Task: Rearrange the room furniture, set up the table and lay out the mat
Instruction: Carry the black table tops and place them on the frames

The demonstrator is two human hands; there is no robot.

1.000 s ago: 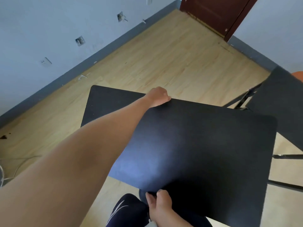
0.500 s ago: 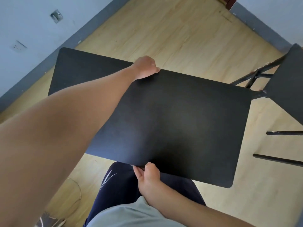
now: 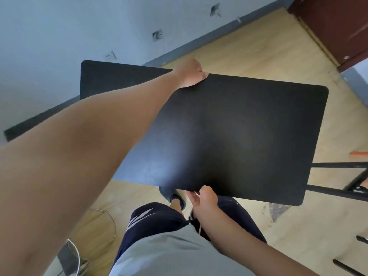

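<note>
Right hand (image 3: 205, 198): clamped on near edge of black table (image 3: 239, 136).
Table: held aloft, tilted, above wood floor (image 3: 249, 52).
Left hand (image 3: 191, 75): fingers curled over far edge, arm outstretched.
Progress: apparently mid-carry; table not yet set down, mat not in view.

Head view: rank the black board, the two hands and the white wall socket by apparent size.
1. Board, by far the largest.
2. Left hand and right hand: they look about alike, and the right is nearer the camera, so no ranking between them.
3. Socket, smallest and farthest away.
</note>
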